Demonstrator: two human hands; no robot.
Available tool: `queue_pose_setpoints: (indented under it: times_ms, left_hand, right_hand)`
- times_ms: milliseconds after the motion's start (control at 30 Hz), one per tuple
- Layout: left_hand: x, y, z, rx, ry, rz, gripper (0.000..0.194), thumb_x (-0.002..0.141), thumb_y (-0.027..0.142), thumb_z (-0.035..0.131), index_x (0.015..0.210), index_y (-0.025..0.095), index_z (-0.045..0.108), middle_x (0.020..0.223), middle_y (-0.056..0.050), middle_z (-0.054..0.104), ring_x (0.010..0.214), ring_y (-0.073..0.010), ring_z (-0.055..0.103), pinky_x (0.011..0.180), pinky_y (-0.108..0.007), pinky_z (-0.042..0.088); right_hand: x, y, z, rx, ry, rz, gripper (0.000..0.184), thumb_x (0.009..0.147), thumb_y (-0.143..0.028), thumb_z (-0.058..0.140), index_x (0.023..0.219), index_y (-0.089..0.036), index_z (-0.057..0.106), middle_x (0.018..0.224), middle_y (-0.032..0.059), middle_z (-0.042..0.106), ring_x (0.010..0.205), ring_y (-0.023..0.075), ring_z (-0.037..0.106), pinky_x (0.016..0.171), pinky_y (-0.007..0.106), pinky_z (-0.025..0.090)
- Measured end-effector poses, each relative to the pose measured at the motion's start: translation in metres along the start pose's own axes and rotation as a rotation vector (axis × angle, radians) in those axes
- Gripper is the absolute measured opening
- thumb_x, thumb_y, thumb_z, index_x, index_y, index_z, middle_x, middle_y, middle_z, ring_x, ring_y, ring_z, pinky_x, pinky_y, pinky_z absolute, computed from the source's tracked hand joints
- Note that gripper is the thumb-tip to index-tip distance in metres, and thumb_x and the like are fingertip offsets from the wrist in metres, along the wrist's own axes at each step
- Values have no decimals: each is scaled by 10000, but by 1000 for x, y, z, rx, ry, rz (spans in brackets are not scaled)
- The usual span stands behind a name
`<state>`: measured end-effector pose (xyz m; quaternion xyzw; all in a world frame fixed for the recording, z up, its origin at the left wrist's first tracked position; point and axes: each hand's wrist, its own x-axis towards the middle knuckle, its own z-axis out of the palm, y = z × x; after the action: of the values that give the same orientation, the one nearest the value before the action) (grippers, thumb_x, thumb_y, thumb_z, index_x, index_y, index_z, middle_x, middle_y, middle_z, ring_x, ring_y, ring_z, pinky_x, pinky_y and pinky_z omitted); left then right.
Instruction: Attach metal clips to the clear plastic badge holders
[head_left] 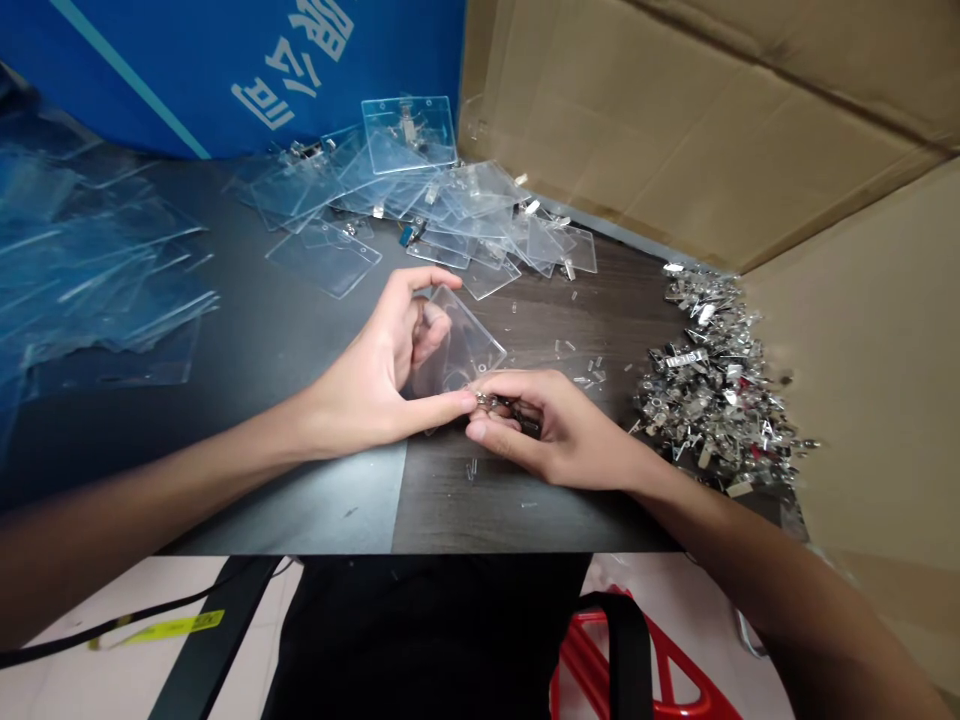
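Observation:
Between my hands, above the table's front half, is a clear plastic badge holder, tilted with one edge toward my right hand. My left hand is curled around it, thumb stretched to the metal badge clip at its edge. My right hand closes on that clip between thumb and fingers; part of the clip is hidden by the fingers. Whether the clip is fastened to the holder I cannot tell.
Clear badge holders with clips lie heaped at the back. A stack of clear holders is at the left, a pile of metal clips at the right. Cardboard walls the back right. Small clear bits are scattered on the table.

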<state>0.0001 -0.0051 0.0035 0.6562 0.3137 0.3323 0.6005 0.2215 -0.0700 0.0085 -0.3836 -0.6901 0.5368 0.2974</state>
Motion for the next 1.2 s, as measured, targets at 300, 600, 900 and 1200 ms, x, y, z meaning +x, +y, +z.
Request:
queue_pose_setpoints:
  times_ms: [300,600,900,1200]
  left_hand:
    - [4,1,-6,-47,-49,-92,920,653,231,998,1398,310,463,840,65,498,750,-137,504,697,-267,455]
    - [6,2,-7,-111,-62,-142,590,736,280,994,1206,224,641,785,53,517,695,-126,543,645,-259,517]
    - [8,-2,-6,-94,1,-134,570,705,249,1003,1146,228,642,724,76,489,679,-131,566,654,-272,534]
    - [-1,2,7,40,181,-20,621,690,340,1033,1130,287,597,736,64,475,693,-144,502,644,-290,459]
  right_hand:
    - [0,-2,-1,-74,65,-54,38,1006,-209,698,985,-188,723,907,3,635,727,135,498,675,286,417]
    - [-1,-4,-1,-79,122,-20,58,945,-165,687,989,-195,709,919,3,617,723,131,516,670,280,446]
    - [0,-3,0,-83,118,-15,78,929,-150,686,987,-194,715,930,5,619,722,128,506,669,282,436]
    - [1,2,-2,-159,137,-36,98,1016,-198,655,1030,-173,749,951,26,684,739,144,546,700,307,415]
